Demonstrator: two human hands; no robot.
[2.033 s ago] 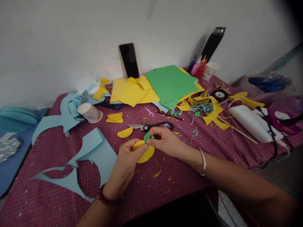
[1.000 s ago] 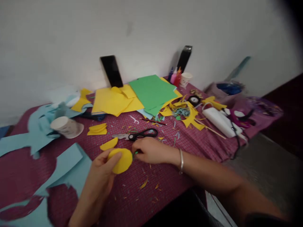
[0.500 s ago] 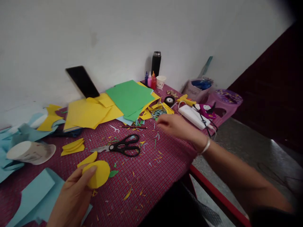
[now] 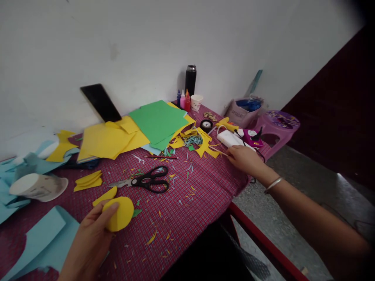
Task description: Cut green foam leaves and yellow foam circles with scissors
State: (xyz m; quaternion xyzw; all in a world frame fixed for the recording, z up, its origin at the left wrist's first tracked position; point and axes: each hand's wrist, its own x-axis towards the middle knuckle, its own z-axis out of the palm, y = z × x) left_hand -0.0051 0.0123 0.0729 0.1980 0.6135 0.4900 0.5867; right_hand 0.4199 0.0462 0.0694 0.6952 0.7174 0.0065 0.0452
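Note:
My left hand (image 4: 92,234) pinches a round yellow paper disc (image 4: 120,214) between thumb and fingers, low on the left side of the table. Just behind the disc lies another curved yellow paper piece (image 4: 105,196). Black-handled scissors (image 4: 146,181) rest slightly parted beyond it, beside a small pile of folded yellow paper (image 4: 88,180). At the table's right edge is my right hand (image 4: 244,158), in front of a white power strip (image 4: 231,139). Its fingers are drawn together, and a thin pale strip (image 4: 218,150) runs to the fingertips.
Green paper sheets (image 4: 159,121), yellow sheets (image 4: 108,140) and a leaning tablet (image 4: 101,102) stand toward the wall. Blue paper (image 4: 43,242) and a tipped paper cup (image 4: 38,187) lie left. Paint bottles (image 4: 183,100), a black flask (image 4: 190,80) and a pink stool (image 4: 278,125) are farther back.
My right hand has moved right, from beside the yellow and blue scraps to the table's edge by the power strip. The left hand still holds the yellow disc.

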